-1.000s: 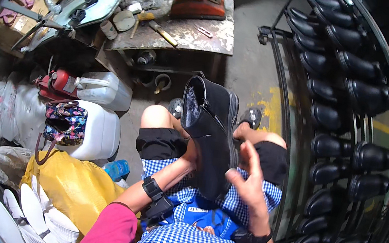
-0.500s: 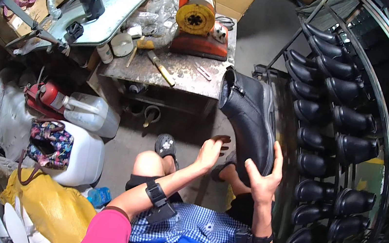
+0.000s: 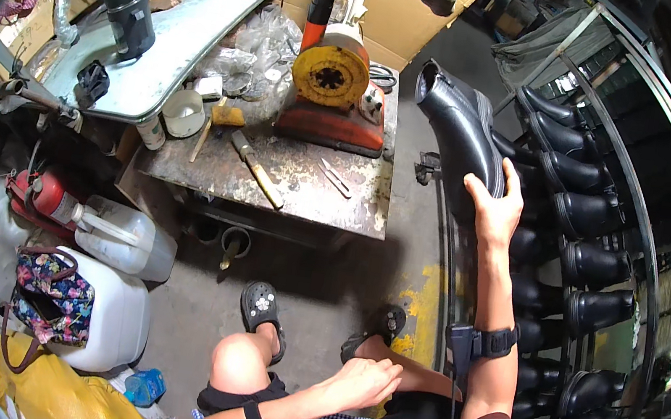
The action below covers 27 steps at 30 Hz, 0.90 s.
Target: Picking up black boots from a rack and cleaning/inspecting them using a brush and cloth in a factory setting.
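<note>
My right hand (image 3: 496, 209) grips a black leather ankle boot (image 3: 459, 120) by its toe end. The boot is held out at the right, tilted with its open top pointing away and to the left, beside the shoe rack. Thumb and fingers wrap round the front of its sole and upper. Low over my lap, my left hand (image 3: 368, 383) is curled closed, with nothing visible in it and well apart from the boot.
On the right, a metal rack (image 3: 659, 252) holds rows of black boots (image 3: 599, 267). Ahead stands a worn worktable (image 3: 213, 176) with an orange machine (image 3: 334, 124), a brush (image 3: 256, 169) and tweezers (image 3: 335, 178). Jugs (image 3: 124, 237) and a floral bag (image 3: 56, 300) sit at the left.
My right hand has carried the boot farther away and up toward the rack. My left hand has drawn back toward my lap, its fingers now curled in. The view has shifted.
</note>
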Available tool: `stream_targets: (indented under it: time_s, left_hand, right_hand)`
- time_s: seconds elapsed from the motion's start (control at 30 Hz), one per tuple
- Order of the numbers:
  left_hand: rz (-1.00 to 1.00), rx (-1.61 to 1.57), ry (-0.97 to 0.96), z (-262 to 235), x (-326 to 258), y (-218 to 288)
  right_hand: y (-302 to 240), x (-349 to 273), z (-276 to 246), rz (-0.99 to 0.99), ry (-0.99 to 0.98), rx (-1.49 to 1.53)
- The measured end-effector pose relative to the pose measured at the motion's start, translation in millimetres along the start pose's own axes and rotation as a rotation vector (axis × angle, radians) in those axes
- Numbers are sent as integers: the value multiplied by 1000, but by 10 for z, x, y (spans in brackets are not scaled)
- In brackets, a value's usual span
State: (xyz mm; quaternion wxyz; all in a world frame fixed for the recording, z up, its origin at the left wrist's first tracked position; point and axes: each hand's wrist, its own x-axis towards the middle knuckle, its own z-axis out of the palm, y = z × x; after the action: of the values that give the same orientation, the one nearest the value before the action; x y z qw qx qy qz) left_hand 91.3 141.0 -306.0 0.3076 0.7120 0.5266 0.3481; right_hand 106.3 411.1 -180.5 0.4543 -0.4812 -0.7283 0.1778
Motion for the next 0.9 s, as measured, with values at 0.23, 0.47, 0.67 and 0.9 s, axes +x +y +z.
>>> stream_targets:
  time_s: [0.23, 0.47, 0.67, 0.9]
  left_hand:
    - [-7, -17, 72, -39, 63, -7]
    - [-6, -61, 38, 19, 53, -41]
    - [6, -47, 50, 51, 20, -60]
    - [89, -95, 180, 33, 52, -67]
  right_hand:
    - [-305, 561, 337, 60, 79, -172]
    - [-357, 892, 511, 43, 112, -173]
    - [-385, 1009, 583, 40, 146, -167]
    - [-368, 1076, 594, 10, 133, -174]
